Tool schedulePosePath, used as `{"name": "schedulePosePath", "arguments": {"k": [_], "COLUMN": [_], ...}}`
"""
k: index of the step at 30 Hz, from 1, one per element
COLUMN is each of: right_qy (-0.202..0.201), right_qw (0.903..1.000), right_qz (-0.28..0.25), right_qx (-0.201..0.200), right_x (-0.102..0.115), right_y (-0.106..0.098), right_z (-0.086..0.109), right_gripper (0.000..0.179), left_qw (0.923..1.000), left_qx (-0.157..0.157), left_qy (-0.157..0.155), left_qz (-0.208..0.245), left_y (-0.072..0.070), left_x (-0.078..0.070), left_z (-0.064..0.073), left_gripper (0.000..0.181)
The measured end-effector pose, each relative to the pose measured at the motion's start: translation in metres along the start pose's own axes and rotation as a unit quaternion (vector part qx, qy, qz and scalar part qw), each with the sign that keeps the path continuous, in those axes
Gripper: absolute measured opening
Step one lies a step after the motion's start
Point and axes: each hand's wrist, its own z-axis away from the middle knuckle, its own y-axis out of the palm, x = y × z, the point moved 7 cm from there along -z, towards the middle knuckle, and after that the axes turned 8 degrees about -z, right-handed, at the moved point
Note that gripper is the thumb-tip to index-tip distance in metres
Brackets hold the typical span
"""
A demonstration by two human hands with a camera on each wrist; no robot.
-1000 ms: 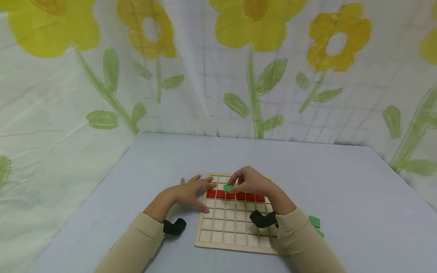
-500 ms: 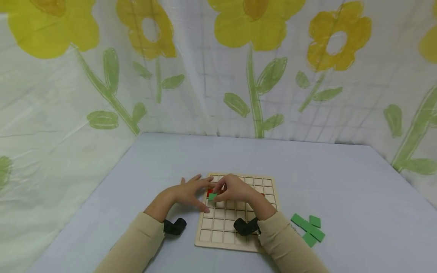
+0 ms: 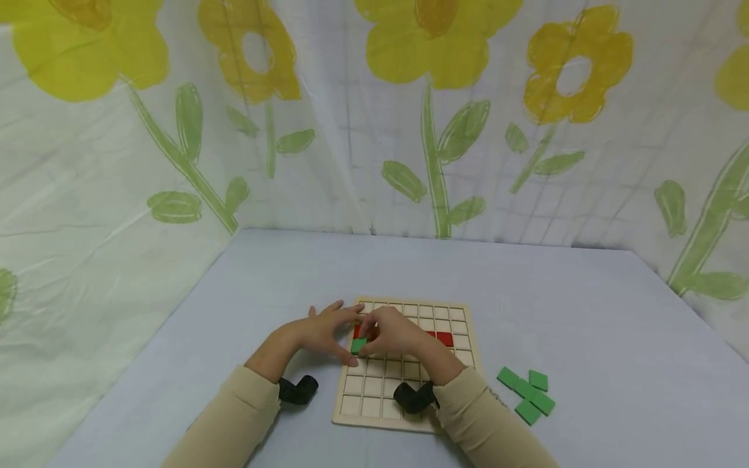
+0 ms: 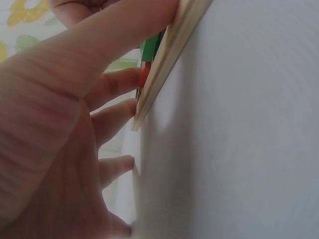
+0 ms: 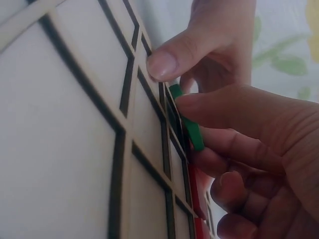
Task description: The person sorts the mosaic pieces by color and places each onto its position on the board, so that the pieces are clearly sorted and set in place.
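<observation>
A wooden grid board (image 3: 374, 406) lies on the table, with red square tiles (image 3: 445, 339) in one of its rows. Between thumb and fingers my right hand (image 3: 394, 335) pinches a green square tile (image 3: 359, 346). In the right wrist view this green tile (image 5: 192, 124) stands tilted, its edge close over a cell beside the red row. Spread over the board's left edge is my left hand (image 3: 324, 331), its thumb on the frame. The left wrist view shows the left fingers (image 4: 117, 82) straight, two of them at the board's rim (image 4: 167, 59).
Several loose green tiles (image 3: 528, 392) lie on the white table (image 3: 585, 338) to the right of the board, near the right sleeve (image 3: 491, 416). Behind the table hangs a flower-painted curtain (image 3: 339, 162).
My right hand has carried the green tile left and toward me, from above the red row to a left-edge cell. The loose green tiles came into fuller view. My left hand stayed put.
</observation>
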Motion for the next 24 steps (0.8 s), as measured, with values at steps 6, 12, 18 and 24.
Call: {"name": "schedulePosePath", "arguments": {"k": [6, 12, 18, 24], "right_qy": [-0.002, -0.003, -0.004, -0.015], "right_qw": [1.0, 0.9999, 0.9996, 0.9994], "right_qz": [0.005, 0.015, 0.027, 0.032], "right_qx": [-0.006, -0.002, -0.002, -0.005], "right_x": [0.0008, -0.0005, 0.0007, 0.0033], "right_y": [0.0002, 0.0014, 0.0026, 0.002], "right_z": [0.0009, -0.0006, -0.0004, 0.0004], "right_gripper": [0.014, 0.017, 0.017, 0.017], "left_qw": [1.0, 1.0, 0.9999, 1.0], "left_qx": [0.001, 0.001, -0.003, -0.004], "left_qy": [-0.004, 0.002, 0.01, 0.008], "left_qz": [-0.001, -0.001, 0.0, -0.001], "left_y": [0.0005, 0.0007, 0.0007, 0.0003], "left_x": [0.0004, -0.0002, -0.0011, -0.0012], "left_z": [-0.0008, -0.0003, -0.0003, 0.0003], "left_gripper": [0.077, 0.077, 0.074, 0.075]}}
